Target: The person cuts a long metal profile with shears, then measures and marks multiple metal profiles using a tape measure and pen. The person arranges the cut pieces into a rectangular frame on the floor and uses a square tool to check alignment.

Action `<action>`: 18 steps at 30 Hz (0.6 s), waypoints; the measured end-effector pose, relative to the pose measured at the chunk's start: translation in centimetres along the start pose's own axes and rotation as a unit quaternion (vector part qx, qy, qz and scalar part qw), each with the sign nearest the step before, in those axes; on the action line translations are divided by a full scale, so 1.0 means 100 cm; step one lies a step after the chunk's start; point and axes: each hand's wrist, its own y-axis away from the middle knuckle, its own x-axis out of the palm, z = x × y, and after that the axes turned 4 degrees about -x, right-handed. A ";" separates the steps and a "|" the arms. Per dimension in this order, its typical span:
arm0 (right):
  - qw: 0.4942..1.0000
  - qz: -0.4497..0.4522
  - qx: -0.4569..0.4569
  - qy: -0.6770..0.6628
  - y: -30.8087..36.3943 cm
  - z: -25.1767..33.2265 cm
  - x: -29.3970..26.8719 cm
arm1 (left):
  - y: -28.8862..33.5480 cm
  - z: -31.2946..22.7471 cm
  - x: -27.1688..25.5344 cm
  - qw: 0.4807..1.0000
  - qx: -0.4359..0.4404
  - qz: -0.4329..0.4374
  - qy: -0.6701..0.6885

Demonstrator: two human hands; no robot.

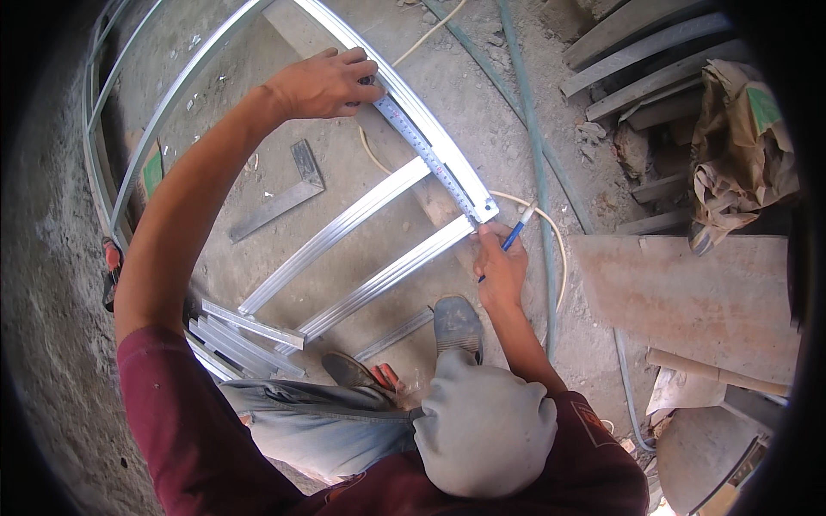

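My left hand point(331, 83) is closed round a tape measure point(367, 81), whose dark case shows only in part under the fingers. The pulled-out blade point(419, 140) lies along a shiny metal frame bar point(430, 120) that slants from upper middle to centre. At the bar's near end, my right hand point(503, 267) grips a blue pen point(516, 230), its fingertips beside the blade's end. Whether those fingers also pinch the blade, I cannot tell. Two grooved metal crossbars point(340, 230) run from the long bar down to the left.
An L-shaped metal square point(288, 199) lies on the concrete floor. Short metal offcuts point(237, 348) are piled near my legs, and red-handled pliers point(387, 377) sit by my shoe. A green hose point(535, 142) and cream cable point(562, 258) cross the right side, beside a board point(688, 297) and brown paper point(744, 138).
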 end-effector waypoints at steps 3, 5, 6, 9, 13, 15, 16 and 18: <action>1.000 0.001 0.001 -0.007 -0.001 -0.001 -0.001 | -0.004 0.000 -0.003 1.000 0.003 0.006 0.005; 1.000 0.005 0.005 -0.012 -0.001 0.001 -0.001 | -0.004 0.000 -0.002 1.000 0.004 0.002 0.004; 1.000 0.007 0.008 -0.015 -0.001 0.001 -0.001 | -0.004 0.001 -0.001 1.000 0.005 -0.004 0.001; 1.000 0.001 0.009 -0.008 -0.002 0.001 -0.001 | -0.005 0.001 0.001 1.000 0.003 -0.008 0.000; 1.000 0.011 0.005 -0.006 -0.002 0.003 -0.001 | -0.005 0.000 -0.002 1.000 -0.001 0.013 0.009; 1.000 0.016 0.010 -0.013 -0.002 0.003 0.000 | 0.000 -0.001 -0.005 1.000 -0.001 -0.001 0.005; 1.000 0.012 0.010 -0.018 0.000 0.008 0.000 | -0.001 -0.003 -0.007 1.000 -0.001 -0.011 0.005; 1.000 0.006 0.012 -0.026 0.006 0.019 -0.002 | 0.017 -0.016 -0.014 0.998 -0.024 -0.034 0.042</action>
